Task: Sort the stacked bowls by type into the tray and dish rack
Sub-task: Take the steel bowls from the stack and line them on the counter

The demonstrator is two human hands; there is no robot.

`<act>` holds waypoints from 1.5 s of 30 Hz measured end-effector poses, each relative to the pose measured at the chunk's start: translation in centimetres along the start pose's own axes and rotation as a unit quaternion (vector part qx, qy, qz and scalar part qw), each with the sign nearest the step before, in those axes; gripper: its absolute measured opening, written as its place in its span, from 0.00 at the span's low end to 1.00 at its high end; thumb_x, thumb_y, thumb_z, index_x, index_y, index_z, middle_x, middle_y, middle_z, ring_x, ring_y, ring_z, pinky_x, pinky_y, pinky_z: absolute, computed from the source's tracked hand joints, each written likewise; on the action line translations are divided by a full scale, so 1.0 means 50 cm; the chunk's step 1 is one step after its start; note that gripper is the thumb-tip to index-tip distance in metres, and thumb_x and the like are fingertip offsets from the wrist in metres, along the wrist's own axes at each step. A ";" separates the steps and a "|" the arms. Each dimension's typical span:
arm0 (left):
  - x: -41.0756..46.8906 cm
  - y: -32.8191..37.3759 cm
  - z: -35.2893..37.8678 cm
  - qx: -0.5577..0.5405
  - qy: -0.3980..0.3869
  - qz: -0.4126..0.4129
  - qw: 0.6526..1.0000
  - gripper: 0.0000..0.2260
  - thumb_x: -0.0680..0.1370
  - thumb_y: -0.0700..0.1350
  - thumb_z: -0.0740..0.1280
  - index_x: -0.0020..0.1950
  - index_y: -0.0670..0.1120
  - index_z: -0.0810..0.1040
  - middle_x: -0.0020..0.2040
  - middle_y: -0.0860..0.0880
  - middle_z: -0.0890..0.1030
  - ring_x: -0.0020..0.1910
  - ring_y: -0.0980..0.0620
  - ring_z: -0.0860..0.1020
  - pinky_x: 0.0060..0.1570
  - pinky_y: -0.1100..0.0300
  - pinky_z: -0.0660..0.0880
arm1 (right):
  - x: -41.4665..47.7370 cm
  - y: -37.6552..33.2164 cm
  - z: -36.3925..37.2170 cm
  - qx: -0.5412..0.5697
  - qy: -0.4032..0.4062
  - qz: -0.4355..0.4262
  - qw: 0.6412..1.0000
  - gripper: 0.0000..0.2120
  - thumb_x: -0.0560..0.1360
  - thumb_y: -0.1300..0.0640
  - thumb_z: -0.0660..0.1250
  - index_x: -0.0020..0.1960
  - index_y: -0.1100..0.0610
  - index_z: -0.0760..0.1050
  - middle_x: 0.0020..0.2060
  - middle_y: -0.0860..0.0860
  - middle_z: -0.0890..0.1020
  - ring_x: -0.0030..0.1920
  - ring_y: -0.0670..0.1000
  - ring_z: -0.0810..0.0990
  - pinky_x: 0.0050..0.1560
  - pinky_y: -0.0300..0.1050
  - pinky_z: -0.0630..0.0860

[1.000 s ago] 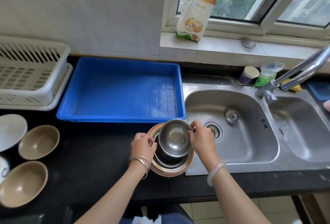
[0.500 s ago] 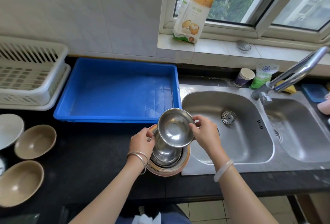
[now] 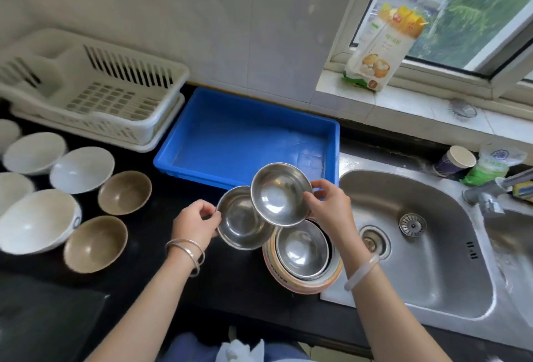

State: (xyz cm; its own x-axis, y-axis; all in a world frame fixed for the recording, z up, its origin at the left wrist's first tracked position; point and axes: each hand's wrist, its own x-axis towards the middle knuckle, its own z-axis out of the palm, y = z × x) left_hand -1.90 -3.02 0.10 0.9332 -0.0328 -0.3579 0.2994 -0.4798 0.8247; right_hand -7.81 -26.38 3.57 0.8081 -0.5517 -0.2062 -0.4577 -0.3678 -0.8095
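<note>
Left hand [image 3: 197,223], wrist bent up, fingers pinching the rim of one steel bowl [image 3: 240,223] above the worktop [image 3: 150,246]. Right hand [image 3: 328,211] grips a second steel bowl [image 3: 279,194], overlapping the first, just before the blue tray [image 3: 245,136]. Remaining stack [image 3: 301,255] sits below the right fingers.

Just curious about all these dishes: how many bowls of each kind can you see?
Steel bowls: 3
Brown bowls: 2
White bowls: 5, two cut off
Cream bowl: 1
Total: 11
</note>
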 end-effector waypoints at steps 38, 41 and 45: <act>-0.028 -0.284 -0.200 -0.113 0.191 -0.263 0.939 0.02 0.73 0.39 0.67 0.42 0.46 0.77 0.39 0.48 0.81 0.42 0.44 0.82 0.50 0.46 0.79 | 0.043 -0.041 0.490 0.055 -0.229 0.121 0.964 0.07 0.78 0.60 0.63 0.56 0.55 0.72 0.46 0.49 0.76 0.46 0.49 0.79 0.39 0.39 0.81; -0.029 -0.280 -0.201 -0.106 0.196 -0.253 0.941 0.02 0.73 0.41 0.67 0.42 0.47 0.77 0.39 0.49 0.80 0.44 0.44 0.81 0.51 0.46 0.79 | 0.039 -0.041 0.485 0.064 -0.237 0.129 0.961 0.07 0.79 0.59 0.62 0.56 0.55 0.72 0.47 0.51 0.78 0.46 0.48 0.80 0.37 0.38 0.80; -0.030 -0.274 -0.200 -0.101 0.202 -0.248 0.942 0.02 0.74 0.40 0.67 0.42 0.47 0.77 0.40 0.48 0.81 0.45 0.43 0.81 0.51 0.45 0.79 | 0.034 -0.041 0.478 0.060 -0.255 0.126 0.957 0.08 0.79 0.58 0.61 0.57 0.55 0.72 0.48 0.54 0.81 0.45 0.49 0.83 0.39 0.39 0.80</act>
State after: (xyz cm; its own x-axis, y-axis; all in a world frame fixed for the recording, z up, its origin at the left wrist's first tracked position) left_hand -5.42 12.37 -6.27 0.6563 0.5071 -0.5587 0.7116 -0.1698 0.6817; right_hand 3.37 -8.66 -8.24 0.7674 -0.1640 -0.6198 -0.6408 -0.1650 -0.7498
